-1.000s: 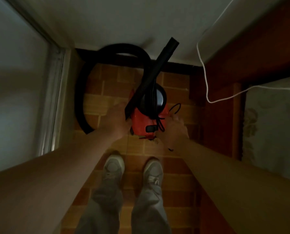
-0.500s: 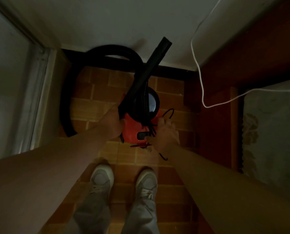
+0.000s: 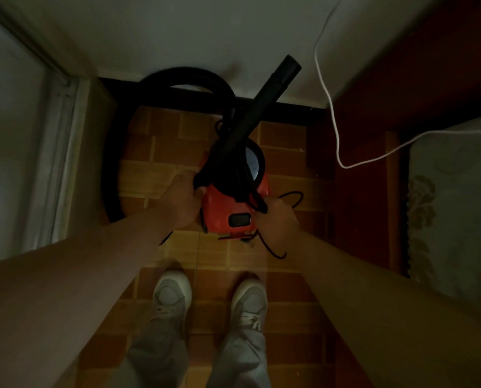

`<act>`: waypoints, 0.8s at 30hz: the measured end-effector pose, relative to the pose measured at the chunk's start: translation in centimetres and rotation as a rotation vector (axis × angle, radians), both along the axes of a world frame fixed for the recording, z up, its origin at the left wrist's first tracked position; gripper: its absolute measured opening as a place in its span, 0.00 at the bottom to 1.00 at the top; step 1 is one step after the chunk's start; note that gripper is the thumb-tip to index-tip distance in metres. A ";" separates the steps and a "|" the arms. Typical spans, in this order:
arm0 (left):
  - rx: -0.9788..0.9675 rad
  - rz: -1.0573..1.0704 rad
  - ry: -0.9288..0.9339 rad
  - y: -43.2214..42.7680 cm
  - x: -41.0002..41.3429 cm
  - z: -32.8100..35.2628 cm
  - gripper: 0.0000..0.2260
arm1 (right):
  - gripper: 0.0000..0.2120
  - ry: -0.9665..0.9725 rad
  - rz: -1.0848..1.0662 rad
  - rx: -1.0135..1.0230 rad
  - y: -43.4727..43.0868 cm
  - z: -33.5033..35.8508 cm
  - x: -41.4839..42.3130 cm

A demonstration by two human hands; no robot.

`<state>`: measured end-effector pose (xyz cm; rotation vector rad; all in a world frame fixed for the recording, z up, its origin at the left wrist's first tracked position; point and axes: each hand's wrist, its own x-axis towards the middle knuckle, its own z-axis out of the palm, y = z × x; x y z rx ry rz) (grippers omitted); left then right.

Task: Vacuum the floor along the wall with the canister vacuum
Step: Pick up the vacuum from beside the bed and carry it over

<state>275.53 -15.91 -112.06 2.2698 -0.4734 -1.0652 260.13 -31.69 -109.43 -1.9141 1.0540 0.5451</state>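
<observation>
left hand (image 3: 181,204) fingers curled round wand (image 3: 261,107) base, right hand (image 3: 277,221) fingers pinching cord (image 3: 291,194) beside red vacuum (image 3: 222,204)

we see a thin white cable (image 3: 348,166) hanging down on the right and looping across a dark red wooden frame (image 3: 359,205), with a pale flower-patterned cover (image 3: 454,205) just beyond it. a pale door frame (image 3: 63,163) runs down the left. below, a grey left shoe (image 3: 172,295) and a grey right shoe (image 3: 249,299) stand side by side under light grey trousers (image 3: 155,357).
</observation>
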 end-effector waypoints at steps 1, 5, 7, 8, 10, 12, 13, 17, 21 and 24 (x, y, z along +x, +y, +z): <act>-0.015 0.008 0.007 0.1 0.0 0.2 0.15 | 0.11 -0.007 -0.029 0.026 -0.1 0.1 0.4; -0.059 0.036 -0.003 0.0 0.1 0.8 0.12 | 0.15 -0.042 -0.044 0.066 -0.1 0.4 2.9; -0.065 0.063 0.000 -0.2 0.2 0.8 0.08 | 0.17 0.002 -0.041 0.095 -0.1 0.6 4.0; -0.070 0.075 0.002 -0.3 0.3 0.7 0.07 | 0.16 0.033 -0.023 0.093 -0.2 0.6 4.3; -0.082 0.091 0.001 -0.6 0.4 0.7 0.06 | 0.15 0.085 0.028 0.039 -0.3 0.2 4.5; -0.091 0.095 0.009 -0.6 0.5 0.6 0.06 | 0.22 0.122 0.091 -0.057 -0.4 -0.2 4.4; -0.094 0.096 0.012 -0.6 0.6 0.4 0.07 | 0.27 0.121 0.110 -0.091 -0.4 -0.3 4.2; -0.098 0.123 0.021 -0.5 1.0 0.2 0.13 | 0.37 0.029 0.021 -0.091 0.2 0.6 5.2; -0.118 0.158 0.017 -0.6 1.6 0.1 0.14 | 0.48 -0.061 -0.099 -0.136 1.3 0.7 7.8; -0.091 0.174 0.034 -0.4 2.1 -0.3 0.15 | 0.48 0.013 -0.049 -0.224 2.4 0.5 9.2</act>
